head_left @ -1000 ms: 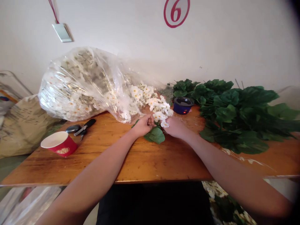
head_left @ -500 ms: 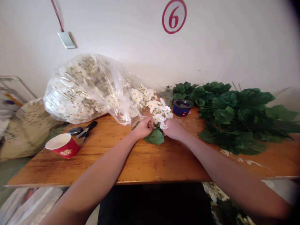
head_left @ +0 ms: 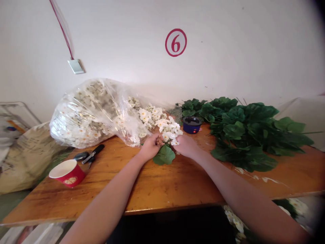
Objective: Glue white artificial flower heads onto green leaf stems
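My left hand is closed, its fingers curled in a pinch just above a round green artificial leaf whose stem runs into the grip. Close by on its right, my right hand is closed at the edge of a cluster of white artificial flowers. A white bloom shows at its fingertips, though most of those fingers are hidden behind the hand. Just beyond the right hand stands a small dark blue pot with a lit red light.
A clear plastic bag full of white flowers lies back left. Green leaf bunches cover the right of the wooden table. A red paper cup and a black-handled tool are at left. More flowers show below the edge.
The view has tilted up, so the table and wall sign sit lower in the picture. Both hands stay close together by the flowers; the green leaf has turned slightly below the left hand.
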### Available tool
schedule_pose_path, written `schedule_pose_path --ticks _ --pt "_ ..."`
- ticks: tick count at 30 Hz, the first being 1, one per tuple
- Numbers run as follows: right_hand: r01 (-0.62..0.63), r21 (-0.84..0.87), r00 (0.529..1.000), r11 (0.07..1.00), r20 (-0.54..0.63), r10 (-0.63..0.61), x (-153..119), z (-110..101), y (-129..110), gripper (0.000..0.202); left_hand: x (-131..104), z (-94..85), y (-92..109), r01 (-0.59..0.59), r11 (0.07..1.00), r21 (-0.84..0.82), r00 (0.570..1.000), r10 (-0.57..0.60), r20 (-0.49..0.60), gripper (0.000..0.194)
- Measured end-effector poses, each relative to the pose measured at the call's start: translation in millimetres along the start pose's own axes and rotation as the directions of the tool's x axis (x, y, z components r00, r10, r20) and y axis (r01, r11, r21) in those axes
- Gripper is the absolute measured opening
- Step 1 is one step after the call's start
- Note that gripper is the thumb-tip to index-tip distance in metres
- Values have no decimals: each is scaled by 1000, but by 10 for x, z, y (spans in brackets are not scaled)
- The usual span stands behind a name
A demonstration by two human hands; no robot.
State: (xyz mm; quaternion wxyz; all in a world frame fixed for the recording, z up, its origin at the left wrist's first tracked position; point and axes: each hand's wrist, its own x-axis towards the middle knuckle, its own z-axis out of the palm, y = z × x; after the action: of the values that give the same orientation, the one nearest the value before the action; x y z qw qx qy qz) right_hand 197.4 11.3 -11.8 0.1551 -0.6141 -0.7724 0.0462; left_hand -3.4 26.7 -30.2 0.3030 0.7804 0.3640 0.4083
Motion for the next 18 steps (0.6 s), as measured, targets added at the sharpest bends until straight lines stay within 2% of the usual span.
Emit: schedule_pose_path --ticks 5,10,15,18 --pt "11 -8 1000 1000 -24 -11 -46 -39 -37 22 -14 -61 117 -52 978 202 998 46 36 11" --pt "55 17 998 998 -45 -54 -73 -37 -69 20 -27 -94 140 -81 932 353 996 66 54 14" --pt "26 45 999 999 -34 -25 -68 -27 -78 23 -41 -107 115 -144 883 448 990 129 64 20" --pt "33 106 999 994 -45 -28 -62 -27 -66 24 -47 -108 79 -88 898 432 995 96 3 20"
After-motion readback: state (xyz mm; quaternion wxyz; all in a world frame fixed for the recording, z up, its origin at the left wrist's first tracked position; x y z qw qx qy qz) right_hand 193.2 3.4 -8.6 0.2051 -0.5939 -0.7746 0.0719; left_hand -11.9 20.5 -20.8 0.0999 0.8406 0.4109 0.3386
